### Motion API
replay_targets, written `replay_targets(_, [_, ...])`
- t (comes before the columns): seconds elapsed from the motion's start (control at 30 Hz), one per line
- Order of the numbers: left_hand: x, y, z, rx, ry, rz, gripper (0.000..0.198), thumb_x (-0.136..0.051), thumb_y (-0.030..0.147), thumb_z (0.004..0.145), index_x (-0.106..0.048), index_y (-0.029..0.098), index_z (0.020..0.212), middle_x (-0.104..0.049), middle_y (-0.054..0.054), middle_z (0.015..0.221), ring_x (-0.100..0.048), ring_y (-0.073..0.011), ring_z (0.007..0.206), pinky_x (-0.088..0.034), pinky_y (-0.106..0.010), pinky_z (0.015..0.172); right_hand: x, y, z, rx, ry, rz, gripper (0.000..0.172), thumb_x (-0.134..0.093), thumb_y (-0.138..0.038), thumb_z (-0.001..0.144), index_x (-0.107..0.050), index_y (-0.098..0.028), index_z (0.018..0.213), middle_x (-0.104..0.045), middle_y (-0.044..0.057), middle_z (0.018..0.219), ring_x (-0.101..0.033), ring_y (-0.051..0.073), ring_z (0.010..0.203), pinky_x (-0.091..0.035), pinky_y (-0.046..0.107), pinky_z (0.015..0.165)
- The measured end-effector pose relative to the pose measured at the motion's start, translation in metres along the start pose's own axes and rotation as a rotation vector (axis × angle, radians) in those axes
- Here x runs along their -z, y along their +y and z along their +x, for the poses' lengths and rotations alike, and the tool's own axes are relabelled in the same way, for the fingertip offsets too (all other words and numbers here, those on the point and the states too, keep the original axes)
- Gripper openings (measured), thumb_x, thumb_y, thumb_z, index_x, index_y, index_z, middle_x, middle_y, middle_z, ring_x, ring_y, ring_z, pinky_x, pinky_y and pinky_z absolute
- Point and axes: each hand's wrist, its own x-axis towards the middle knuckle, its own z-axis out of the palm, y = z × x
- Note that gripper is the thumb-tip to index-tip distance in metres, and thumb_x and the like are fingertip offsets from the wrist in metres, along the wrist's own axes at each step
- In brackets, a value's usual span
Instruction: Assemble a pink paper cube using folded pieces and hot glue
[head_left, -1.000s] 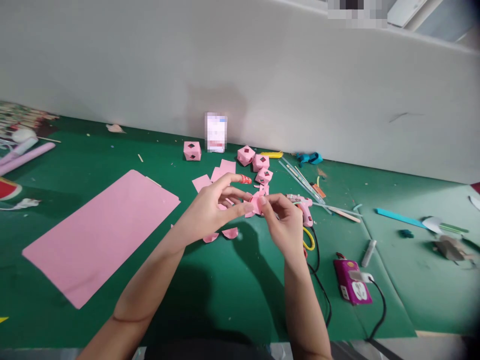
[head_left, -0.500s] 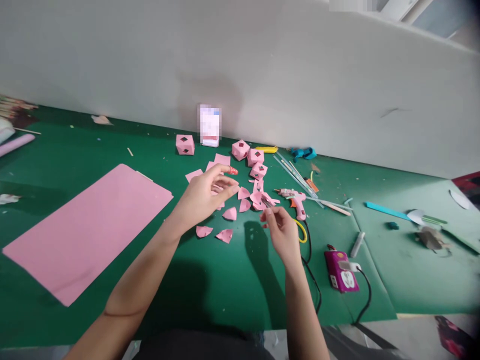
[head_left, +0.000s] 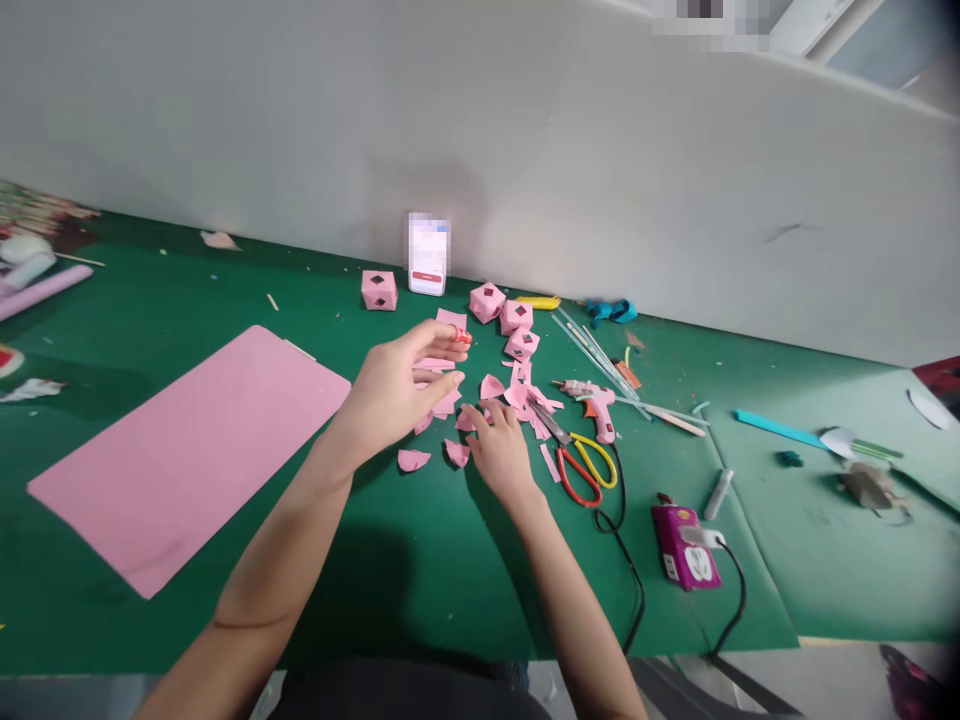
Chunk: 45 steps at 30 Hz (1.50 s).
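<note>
My left hand [head_left: 394, 390] hovers over pink pieces, fingers curved and thumb apart, with nothing visible between them. A red patterned wrap [head_left: 463, 336] covers one of its fingertips. My right hand [head_left: 501, 448] reaches down among curved pink cut pieces, fingers spread; its fingertips partly hide some of them. One curved pink piece [head_left: 413, 460] lies left of that hand, and another [head_left: 456, 453] sits right beside its fingers. Scissors [head_left: 576, 462] with a red and a yellow handle rest on the green table, blades among pink scraps [head_left: 525, 385].
A large pink sheet [head_left: 195, 455] lies at left. Several pink faceted boxes [head_left: 379, 290] stand near a propped phone [head_left: 427, 260]. To the right are a pink glue gun [head_left: 596, 402], clear sticks [head_left: 596, 350], a corded purple box [head_left: 684, 545] and a blue strip [head_left: 776, 428].
My right hand has moved left from the scissors to the curved pink pieces, leaving the scissors in full view on the table. My left hand has shifted slightly and its fingers are less pinched.
</note>
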Motion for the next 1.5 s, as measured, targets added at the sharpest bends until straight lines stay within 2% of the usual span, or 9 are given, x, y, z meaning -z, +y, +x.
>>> replay_targets(0.17, [0.005,0.002,0.001,-0.039,0.018,0.045,0.026,-0.074,0.025,0.091,-0.068,0.023,0.116,-0.076,-0.005,0.121,-0.072,-0.0211,0.117,-0.062,-0.032,0.093,0.008,0.008,0.005,-0.045,0.04,0.204,0.03,-0.061,-0.021,0.098,-0.071,-0.02,0.125,-0.075,0.012,0.116,-0.067,0.025,0.101,-0.056,0.042,0.093])
replay_targets(0.33, [0.008,0.002,0.002,-0.059,-0.004,-0.037,0.025,-0.075,0.037,0.093,-0.07,0.024,0.115,-0.076,-0.006,0.12,-0.072,-0.0219,0.116,-0.06,-0.033,0.093,0.041,-0.003,-0.009,-0.181,-0.031,1.32,0.041,-0.076,-0.058,0.088,-0.076,-0.024,0.11,-0.072,0.003,0.085,-0.063,0.015,0.069,-0.053,0.028,0.066])
replay_targets(0.47, [0.011,0.003,0.002,-0.084,-0.18,-0.141,0.034,-0.082,0.039,0.087,-0.071,0.025,0.117,-0.074,-0.007,0.123,-0.071,-0.0237,0.116,-0.059,-0.034,0.092,0.061,-0.021,-0.013,-0.143,-0.076,1.601,0.038,-0.083,-0.058,0.081,-0.079,-0.024,0.099,-0.072,0.002,0.078,-0.061,0.014,0.064,-0.052,0.027,0.062])
replay_targets(0.7, [0.008,0.002,0.001,-0.083,-0.289,-0.153,0.059,-0.092,0.035,0.076,-0.067,0.028,0.129,-0.07,-0.007,0.134,-0.067,-0.026,0.123,-0.054,-0.041,0.105,0.064,-0.044,-0.01,-0.123,0.022,1.606,0.043,-0.082,-0.058,0.082,-0.077,-0.029,0.113,-0.078,0.005,0.112,-0.068,0.017,0.078,-0.058,0.032,0.072])
replay_targets(0.9, [0.007,0.001,0.001,-0.159,-0.338,-0.2,0.063,-0.093,0.03,0.074,-0.066,0.028,0.131,-0.068,-0.006,0.136,-0.067,-0.0248,0.122,-0.058,-0.037,0.102,0.063,-0.055,-0.014,-0.102,0.164,1.568,0.044,-0.081,-0.049,0.086,-0.07,-0.031,0.124,-0.079,0.005,0.113,-0.074,0.023,0.104,-0.061,0.039,0.091])
replay_targets(1.07, [-0.002,0.003,-0.002,-0.25,-0.193,-0.208,0.064,-0.091,0.026,0.078,-0.064,0.028,0.136,-0.068,-0.008,0.137,-0.067,-0.0254,0.125,-0.059,-0.037,0.103,0.059,-0.066,-0.014,-0.145,0.24,1.598,0.047,-0.083,-0.049,0.083,-0.067,-0.031,0.123,-0.078,0.004,0.113,-0.073,0.023,0.11,-0.059,0.042,0.098])
replay_targets(1.27, [-0.003,0.007,-0.008,-0.177,-0.091,-0.178,0.061,-0.09,0.035,0.078,-0.063,0.026,0.132,-0.073,-0.009,0.129,-0.072,-0.0261,0.118,-0.06,-0.038,0.102,0.061,-0.063,-0.018,-0.123,0.171,1.492,0.045,-0.076,-0.059,0.086,-0.068,-0.032,0.121,-0.075,0.005,0.113,-0.074,0.026,0.102,-0.061,0.041,0.086])
replay_targets(1.37, [0.003,0.012,-0.011,-0.144,-0.132,-0.109,0.063,-0.088,0.038,0.08,-0.061,0.027,0.136,-0.075,-0.008,0.125,-0.072,-0.0275,0.118,-0.059,-0.04,0.103,0.07,-0.053,-0.018,-0.119,0.243,1.258,0.037,-0.066,-0.06,0.094,-0.073,-0.028,0.113,-0.075,0.006,0.11,-0.071,0.024,0.101,-0.059,0.038,0.086])
replay_targets(1.5, [0.009,0.016,-0.012,-0.089,-0.252,0.039,0.064,-0.084,0.042,0.084,-0.058,0.032,0.141,-0.077,-0.006,0.12,-0.072,-0.0298,0.12,-0.06,-0.039,0.097,0.084,-0.042,-0.014,-0.13,0.331,1.103,0.027,-0.075,-0.046,0.091,-0.074,-0.026,0.108,-0.073,0.003,0.098,-0.067,0.018,0.086,-0.056,0.03,0.075])
